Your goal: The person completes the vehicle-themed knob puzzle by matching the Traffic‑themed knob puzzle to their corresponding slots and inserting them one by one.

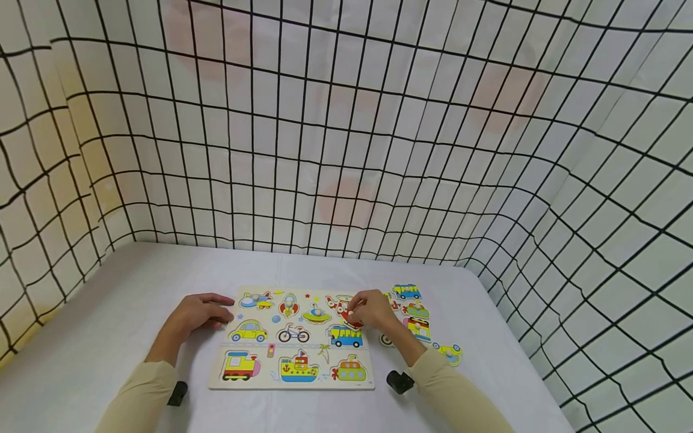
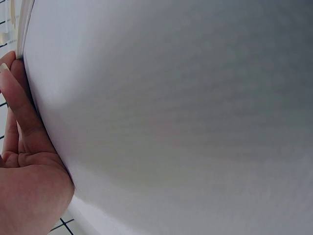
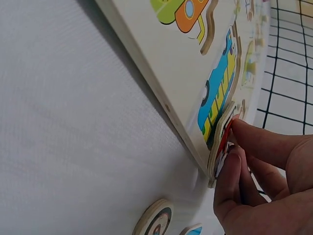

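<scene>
A wooden peg puzzle board (image 1: pixel 218 379) with vehicle pictures lies on the table. My right hand (image 1: pixel 373 310) pinches a red helicopter puzzle piece (image 3: pixel 221 149) between thumb and fingers, over the board's upper right part. In the right wrist view this piece stands tilted at the board edge, beside the blue bus picture (image 3: pixel 217 90). My left hand (image 1: pixel 199 313) rests by the board's left edge, fingers extended with the tips at the rim. Knobbed plane (image 1: pixel 255 300), rocket (image 1: pixel 289 305) and flying saucer (image 1: pixel 316 313) pieces sit in the board's top row.
Right of the board lie several loose pieces, among them a bus (image 1: pixel 406 291), a submarine (image 1: pixel 415 310), a train (image 1: pixel 419 329) and a yellow car (image 1: pixel 449 353); my right forearm partly covers others. Black grid netting (image 1: pixel 346 162) encloses the white table (image 1: pixel 303 415) at back and sides.
</scene>
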Tool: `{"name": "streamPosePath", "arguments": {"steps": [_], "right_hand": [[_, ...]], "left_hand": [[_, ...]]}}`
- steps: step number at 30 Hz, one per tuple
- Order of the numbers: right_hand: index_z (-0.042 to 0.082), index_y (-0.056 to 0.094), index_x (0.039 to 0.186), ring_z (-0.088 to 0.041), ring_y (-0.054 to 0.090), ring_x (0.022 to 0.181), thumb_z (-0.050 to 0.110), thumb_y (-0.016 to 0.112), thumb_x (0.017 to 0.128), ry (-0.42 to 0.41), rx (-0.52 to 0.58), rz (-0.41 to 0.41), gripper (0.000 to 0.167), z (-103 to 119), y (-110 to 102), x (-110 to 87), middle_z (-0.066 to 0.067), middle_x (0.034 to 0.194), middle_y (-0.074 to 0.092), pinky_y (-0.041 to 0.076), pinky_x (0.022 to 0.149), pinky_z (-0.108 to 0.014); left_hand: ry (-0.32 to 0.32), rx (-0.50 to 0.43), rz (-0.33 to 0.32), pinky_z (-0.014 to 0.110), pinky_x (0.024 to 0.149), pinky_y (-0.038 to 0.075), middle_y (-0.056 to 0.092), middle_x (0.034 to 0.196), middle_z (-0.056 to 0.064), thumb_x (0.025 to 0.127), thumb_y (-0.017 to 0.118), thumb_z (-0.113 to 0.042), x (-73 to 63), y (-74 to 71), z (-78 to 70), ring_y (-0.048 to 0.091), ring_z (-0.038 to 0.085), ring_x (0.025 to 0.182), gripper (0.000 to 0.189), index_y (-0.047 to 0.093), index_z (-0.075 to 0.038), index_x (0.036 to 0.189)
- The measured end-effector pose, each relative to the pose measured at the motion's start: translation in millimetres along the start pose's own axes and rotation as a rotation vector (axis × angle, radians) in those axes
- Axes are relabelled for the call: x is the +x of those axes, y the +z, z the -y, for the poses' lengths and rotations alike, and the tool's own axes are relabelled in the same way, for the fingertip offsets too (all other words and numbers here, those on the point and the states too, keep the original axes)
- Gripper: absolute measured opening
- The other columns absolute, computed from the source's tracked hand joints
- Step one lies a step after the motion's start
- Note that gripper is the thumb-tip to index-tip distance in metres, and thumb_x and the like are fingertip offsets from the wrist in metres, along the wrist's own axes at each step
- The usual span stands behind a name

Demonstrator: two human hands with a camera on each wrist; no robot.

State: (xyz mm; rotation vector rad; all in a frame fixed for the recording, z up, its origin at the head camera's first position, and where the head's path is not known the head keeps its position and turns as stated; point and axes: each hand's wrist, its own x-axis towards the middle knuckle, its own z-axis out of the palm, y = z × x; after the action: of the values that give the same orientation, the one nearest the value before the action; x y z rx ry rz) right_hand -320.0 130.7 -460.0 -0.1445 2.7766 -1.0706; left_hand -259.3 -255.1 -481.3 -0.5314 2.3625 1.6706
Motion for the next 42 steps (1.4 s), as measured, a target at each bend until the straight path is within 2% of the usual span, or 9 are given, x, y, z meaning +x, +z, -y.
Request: {"name": "streamPosePath", "arguments": {"steps": [7, 16, 24, 29, 42], "right_hand": [[0.013, 0.077, 0.087, -0.017, 0.055, 0.073, 0.008, 0.083, 0.079, -0.001, 0.01, 0.005, 0.011, 0, -2, 0.4, -0.001, 0.08, 0.066, 0.042, 0.061, -0.027], [0.01, 0.072, 0.084, -0.016, 0.055, 0.068, 0.013, 0.085, 0.077, -0.059, -0.01, -0.042, 0.015, -4, 4, -0.7, -0.002, 0.074, 0.065, 0.042, 0.059, -0.027], [0.013, 0.076, 0.087, -0.018, 0.057, 0.077, 0.013, 0.083, 0.079, -0.015, 0.001, -0.077, 0.01, 1, 7, 8.3, -0.002, 0.082, 0.068, 0.043, 0.065, -0.028], [0.014, 0.077, 0.086, -0.019, 0.058, 0.077, 0.014, 0.084, 0.079, -0.011, 0.008, -0.116, 0.01, 4, 12, 15.9, -0.001, 0.081, 0.069, 0.044, 0.068, -0.029], [0.013, 0.078, 0.084, -0.017, 0.06, 0.078, 0.017, 0.083, 0.078, -0.014, 0.047, -0.121, 0.009, 11, 15, 19.4, 0.0, 0.08, 0.072, 0.046, 0.071, -0.03]], "left_hand": [[0.002, 0.0, -0.006, 0.027, 0.065, 0.05, 0.074, 0.1, 0.011, 0.083, 0.079, -0.016, -0.6, -0.5, -0.3, 0.063, 0.018, 0.065, 0.049, 0.067, -0.001, 0.128], [0.002, 0.006, -0.011, 0.027, 0.066, 0.05, 0.074, 0.102, 0.013, 0.084, 0.078, -0.016, 0.9, -1.9, 2.5, 0.063, 0.018, 0.065, 0.049, 0.066, 0.0, 0.129], [-0.003, 0.008, -0.013, 0.027, 0.066, 0.05, 0.074, 0.101, 0.012, 0.084, 0.078, -0.016, 0.7, -1.5, 2.5, 0.063, 0.018, 0.065, 0.048, 0.067, -0.001, 0.128], [-0.003, 0.014, -0.013, 0.027, 0.067, 0.05, 0.074, 0.102, 0.013, 0.084, 0.078, -0.017, 0.6, -0.1, 1.9, 0.064, 0.018, 0.065, 0.049, 0.067, -0.001, 0.128], [0.009, 0.015, -0.01, 0.027, 0.067, 0.049, 0.074, 0.101, 0.012, 0.085, 0.077, -0.017, -0.1, 0.4, 0.3, 0.064, 0.019, 0.066, 0.047, 0.067, -0.001, 0.128]]}}
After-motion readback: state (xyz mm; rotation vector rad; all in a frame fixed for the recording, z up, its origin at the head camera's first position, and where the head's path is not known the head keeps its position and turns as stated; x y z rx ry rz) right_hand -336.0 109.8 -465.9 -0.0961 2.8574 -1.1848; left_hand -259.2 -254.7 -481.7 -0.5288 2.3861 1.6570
